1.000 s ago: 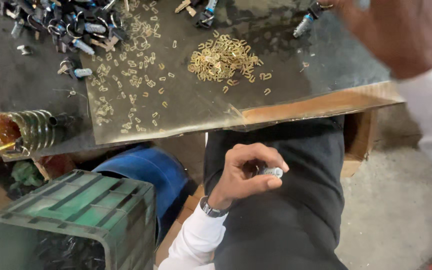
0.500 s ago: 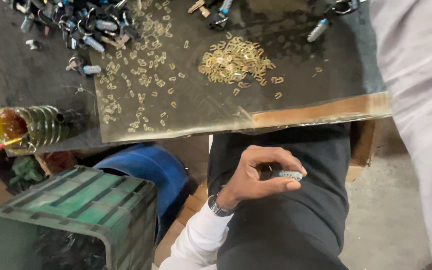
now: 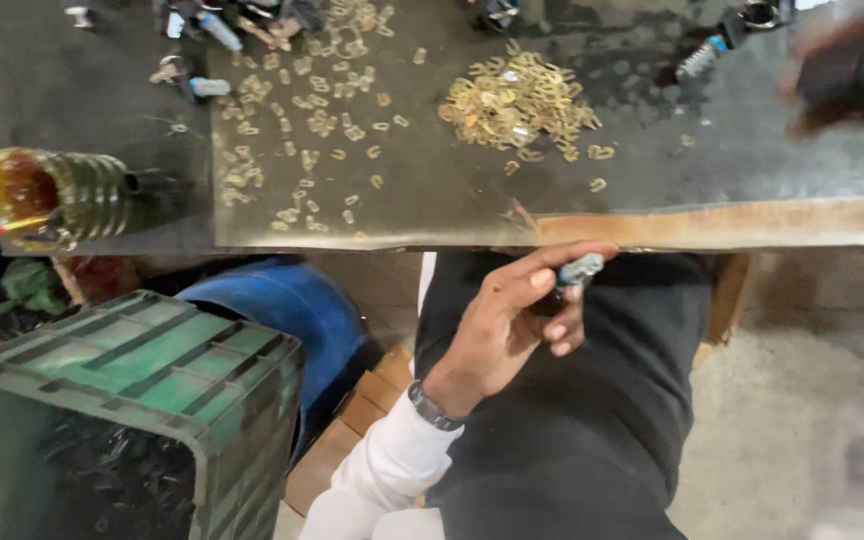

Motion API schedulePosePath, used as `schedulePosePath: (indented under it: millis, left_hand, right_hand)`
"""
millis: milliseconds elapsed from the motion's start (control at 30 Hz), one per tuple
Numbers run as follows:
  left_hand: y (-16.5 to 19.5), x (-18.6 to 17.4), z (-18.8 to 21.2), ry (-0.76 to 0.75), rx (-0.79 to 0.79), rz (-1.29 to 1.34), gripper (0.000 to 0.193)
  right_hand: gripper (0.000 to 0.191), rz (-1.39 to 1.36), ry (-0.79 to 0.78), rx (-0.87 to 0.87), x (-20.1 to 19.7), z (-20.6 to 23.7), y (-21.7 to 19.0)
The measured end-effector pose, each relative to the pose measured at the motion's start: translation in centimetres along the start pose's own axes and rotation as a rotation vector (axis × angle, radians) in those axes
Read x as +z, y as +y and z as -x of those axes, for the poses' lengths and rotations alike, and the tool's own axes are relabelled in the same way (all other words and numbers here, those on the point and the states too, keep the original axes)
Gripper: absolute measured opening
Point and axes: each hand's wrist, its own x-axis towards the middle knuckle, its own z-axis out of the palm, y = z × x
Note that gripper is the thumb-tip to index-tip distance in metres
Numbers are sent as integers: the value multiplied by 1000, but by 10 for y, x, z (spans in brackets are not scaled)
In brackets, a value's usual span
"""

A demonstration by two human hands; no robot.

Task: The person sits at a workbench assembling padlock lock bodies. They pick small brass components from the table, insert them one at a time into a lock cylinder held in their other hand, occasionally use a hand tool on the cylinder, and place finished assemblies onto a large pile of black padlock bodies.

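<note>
My left hand point(image 3: 502, 320), in a white sleeve with a wristwatch, is held over my lap in black trousers just below the bench edge. Its fingers pinch a small grey metal cylinder point(image 3: 580, 270). My right hand point(image 3: 852, 75) is a blur over the bench at the far right, with something dark at it that I cannot make out. A heap of small brass pieces point(image 3: 517, 105) lies on the dark bench top point(image 3: 732, 160), between the two hands. More brass pieces point(image 3: 312, 120) are scattered to its left.
A ribbed glass jar of amber liquid point(image 3: 52, 190) lies at the bench's left. Several small metal and blue parts point(image 3: 207, 30) sit at the far edge, another part point(image 3: 702, 58) at the right. A green plastic crate point(image 3: 132, 370) and a blue drum point(image 3: 292, 305) stand lower left.
My left hand has risen toward the bench edge with the metal cylinder in it. My right hand stays blurred at the upper right and has shifted over the bench.
</note>
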Motion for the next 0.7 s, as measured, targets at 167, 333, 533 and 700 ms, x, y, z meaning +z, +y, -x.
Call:
schedulePosePath:
  millis: [167, 333, 533, 700]
  left_hand:
    - [-13, -13, -3, 73, -38, -128, 47]
    - [-32, -30, -5, 65, -31, -174, 28]
    - [-44, -28, 0, 89, -7, -410, 22]
    - [-49, -15, 2, 191, 79, -611, 18]
  right_hand:
    - [52, -655, 123, -28, 37, 104, -45]
    - [52, -933, 159, 81, 86, 134, -61]
    - [54, -959, 258, 106, 112, 155, -47]
    - [45, -898, 434, 209, 119, 167, -46]
